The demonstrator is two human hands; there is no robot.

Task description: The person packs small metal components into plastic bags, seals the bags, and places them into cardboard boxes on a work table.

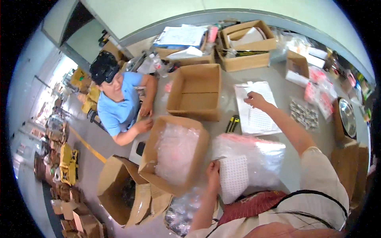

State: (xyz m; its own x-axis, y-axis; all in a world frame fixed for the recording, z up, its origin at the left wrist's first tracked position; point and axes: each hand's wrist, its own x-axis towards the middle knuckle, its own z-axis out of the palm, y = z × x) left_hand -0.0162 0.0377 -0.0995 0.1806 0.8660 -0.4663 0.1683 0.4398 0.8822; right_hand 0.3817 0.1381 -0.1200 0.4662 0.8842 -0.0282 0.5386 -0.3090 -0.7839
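My left hand [213, 173] is closed on the edge of a white sheet [235, 178] covered with rows of small reddish marks, like a label sheet. That sheet hangs in front of a stack of clear plastic bags [264, 156] with pink along its far edge. My right hand [256, 100] reaches over white printed papers [260, 119] on the table. Its fingers are bent together at the papers' upper part; anything small between them cannot be made out. Two yellow-and-black cutter knives [233, 123] lie left of the papers.
An open carton with clear plastic packs [178, 154] stands to the left, an empty carton [194, 93] behind it. Across the table sits a person in blue [121, 101]. Small metallic parts [303, 115] lie right, near pink-and-white packets [320, 93]. An open box [123, 190] stands lower left.
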